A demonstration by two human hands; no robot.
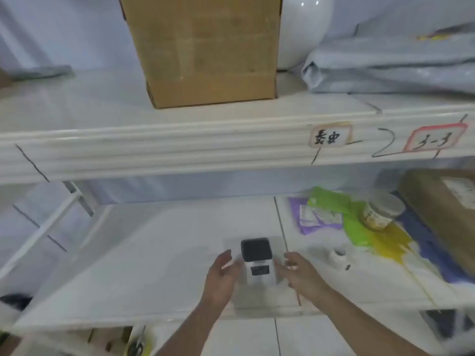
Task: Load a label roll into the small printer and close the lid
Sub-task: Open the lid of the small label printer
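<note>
A small white printer with a dark lid on top stands on the lower white shelf. My left hand is at its left side and my right hand at its right side, fingers spread and close to or touching the casing; motion blur hides the contact. A white label roll lies on the shelf to the right of my right hand, apart from it. The printer's lid looks down.
Right of the roll lie coloured plastic bags, a tipped jar and a brown parcel. The upper shelf overhangs, carrying a cardboard box and grey bags.
</note>
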